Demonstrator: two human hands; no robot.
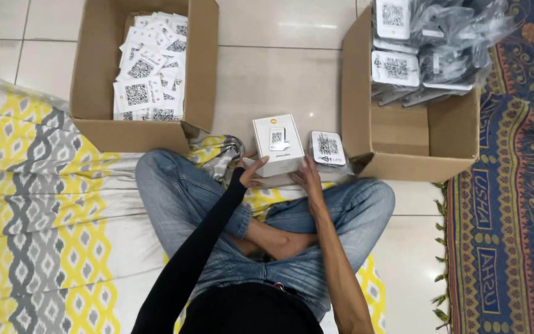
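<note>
A small white box (277, 143) with a picture of a device on its lid sits on the floor in front of my crossed legs. My left hand (251, 174), in a black sleeve, grips its near left corner. At the near right corner my right hand (308, 177) presses against it. A small white device with a square code pattern, wrapped in clear plastic (328, 148), lies just right of the box.
A cardboard box (97, 117) at the left holds several white packed boxes with code patterns. A second cardboard box (403, 142) at the right holds several plastic-wrapped devices. A yellow-grey patterned sheet (38, 204) lies under me, a patterned rug (514, 216) at the right.
</note>
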